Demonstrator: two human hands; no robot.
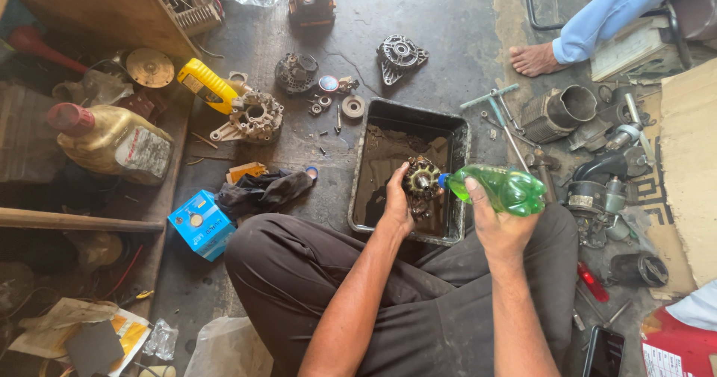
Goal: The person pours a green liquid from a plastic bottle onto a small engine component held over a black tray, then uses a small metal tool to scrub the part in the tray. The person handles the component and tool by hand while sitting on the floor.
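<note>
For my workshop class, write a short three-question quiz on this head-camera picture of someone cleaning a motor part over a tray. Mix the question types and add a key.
1. True or false: the left hand holds the rotor over the black tray.
2. What does the right hand grip?
A. a screwdriver
B. a green plastic bottle
C. a rag
3. Fill in: the bottle's blue-capped mouth points toward the ______.

Key
1. True; the rotor is above the tray's dark liquid.
2. B, the green plastic bottle, lying nearly level.
3. Rotor.
</note>
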